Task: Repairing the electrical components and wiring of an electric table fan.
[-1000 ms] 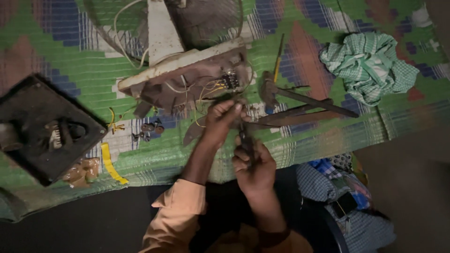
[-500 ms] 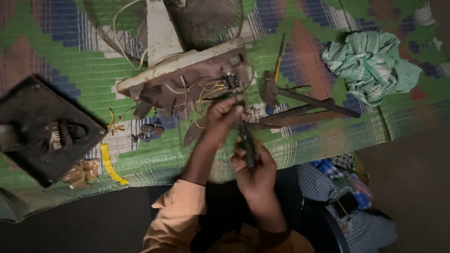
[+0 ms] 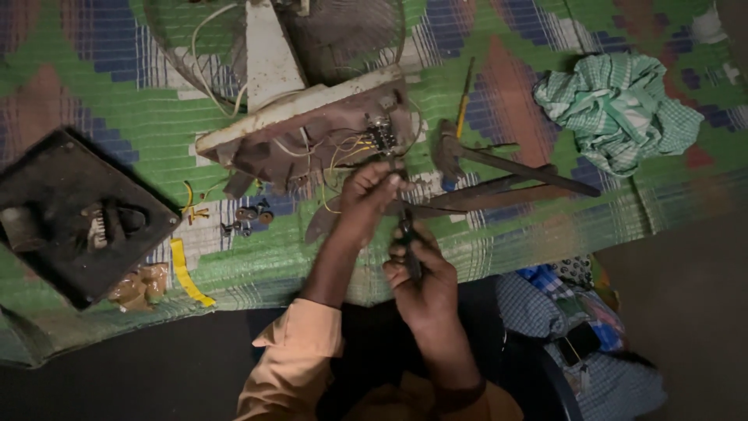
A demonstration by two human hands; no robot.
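Note:
An opened fan base [image 3: 312, 132] lies on a green patterned mat [image 3: 101, 101], its brown inside and yellow and white wires [image 3: 343, 152] showing. My left hand [image 3: 368, 195] reaches to the wires below a small switch block [image 3: 382, 134] and pinches one. My right hand [image 3: 421, 277] sits just below it, closed around the dark handles of a plier-like tool [image 3: 407, 242] whose tip points up at the left fingers. An orange sleeve [image 3: 296, 359] covers my left forearm.
A hammer [image 3: 506, 162] and dark metal tools [image 3: 499, 191] lie right of my hands, with a yellow-handled screwdriver [image 3: 464, 97] above. A green checked cloth [image 3: 615, 109] lies far right. A black square plate [image 3: 74, 210] rests left; small screws [image 3: 245, 218] and yellow tape [image 3: 187, 273] lie nearby.
Both hands stay at the wires. The left hand's fingers have shifted slightly on the wire; the right hand and tool hold about the same place.

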